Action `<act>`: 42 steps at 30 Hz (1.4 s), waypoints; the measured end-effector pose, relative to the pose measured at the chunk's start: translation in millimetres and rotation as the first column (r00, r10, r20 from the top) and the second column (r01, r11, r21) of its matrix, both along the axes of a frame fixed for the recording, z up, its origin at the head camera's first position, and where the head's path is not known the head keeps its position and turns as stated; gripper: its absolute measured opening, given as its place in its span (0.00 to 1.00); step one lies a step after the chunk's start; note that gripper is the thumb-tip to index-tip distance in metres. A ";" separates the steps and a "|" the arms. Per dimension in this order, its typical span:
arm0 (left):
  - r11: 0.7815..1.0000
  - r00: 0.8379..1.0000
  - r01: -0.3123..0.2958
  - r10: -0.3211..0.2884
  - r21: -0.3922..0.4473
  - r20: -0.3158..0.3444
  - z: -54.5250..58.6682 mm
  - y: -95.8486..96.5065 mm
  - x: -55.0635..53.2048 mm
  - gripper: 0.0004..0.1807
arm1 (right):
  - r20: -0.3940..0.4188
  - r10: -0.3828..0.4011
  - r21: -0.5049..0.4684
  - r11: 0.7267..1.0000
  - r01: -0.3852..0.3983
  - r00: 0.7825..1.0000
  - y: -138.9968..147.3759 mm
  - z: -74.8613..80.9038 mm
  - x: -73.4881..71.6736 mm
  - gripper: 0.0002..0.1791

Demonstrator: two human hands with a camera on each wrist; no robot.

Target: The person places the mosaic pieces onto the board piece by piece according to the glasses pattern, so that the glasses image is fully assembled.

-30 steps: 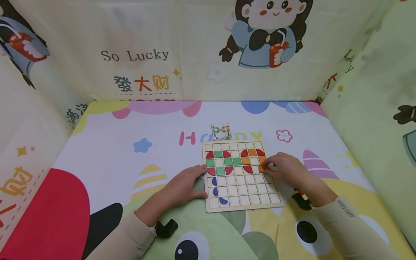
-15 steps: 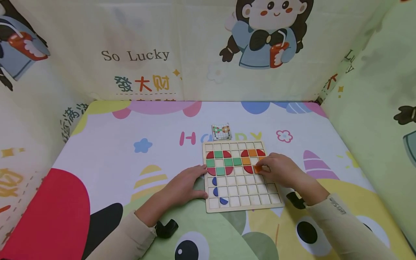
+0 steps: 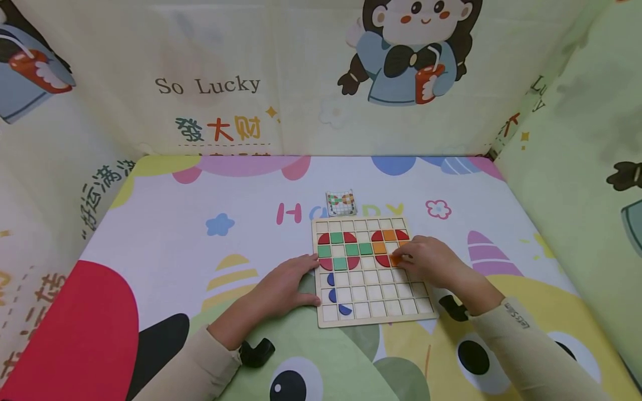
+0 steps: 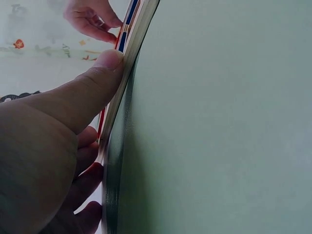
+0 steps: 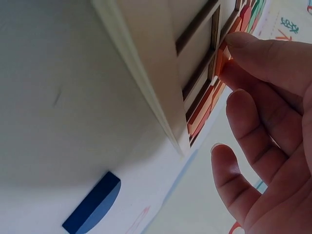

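Note:
A wooden grid board (image 3: 376,321) lies on the printed tablecloth. Green square tiles (image 3: 339,264) and red quarter-round tiles (image 3: 325,264) fill cells at its upper left; red and orange tiles (image 3: 379,248) form a ring at upper right. My right hand (image 3: 433,263) pinches an orange square tile (image 5: 222,58) between thumb and index finger, at the cell right of the ring's lower-left red piece. The hand partly covers this tile and the ring's right side. My left hand (image 3: 281,287) rests against the board's left edge, thumb and fingers spread along it.
Several blue half-round pieces (image 3: 344,309) lie in the board's left columns. Another blue half-round piece (image 5: 95,204) lies on the cloth off the board, in the right wrist view. A small pattern card (image 3: 341,204) sits behind the board. Printed cloth walls (image 3: 296,78) enclose the table.
My right hand has moved slightly left with the orange tile, from the board's right edge to the cell beside the lower red piece. My left hand has stayed still.

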State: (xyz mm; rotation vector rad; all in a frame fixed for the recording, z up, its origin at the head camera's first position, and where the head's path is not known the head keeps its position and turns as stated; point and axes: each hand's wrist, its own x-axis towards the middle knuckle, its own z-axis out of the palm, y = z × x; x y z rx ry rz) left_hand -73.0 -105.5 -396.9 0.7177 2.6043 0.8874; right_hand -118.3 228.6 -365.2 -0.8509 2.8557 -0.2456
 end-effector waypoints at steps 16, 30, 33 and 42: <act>1.000 1.000 0.000 0.000 0.004 0.001 0.8 0.4 -1.0 0.42 | 0.061 -0.096 -0.046 0.994 0.099 0.994 0.5 0.9 -1.4 0.16; 1.000 1.000 0.011 -0.011 0.004 -0.016 0.8 0.2 -2.1 0.41 | 0.065 -0.237 -0.093 0.966 0.242 0.969 37.1 16.2 4.8 0.20; 1.000 1.000 0.010 -0.010 0.001 -0.015 0.8 0.2 -2.1 0.42 | 0.073 -0.247 -0.096 0.963 0.253 0.966 43.4 16.5 8.4 0.20; 1.000 1.000 0.006 -0.006 0.004 0.000 0.3 -0.1 -0.6 0.42 | 0.097 -0.269 -0.092 0.956 0.278 0.958 65.5 14.0 19.5 0.21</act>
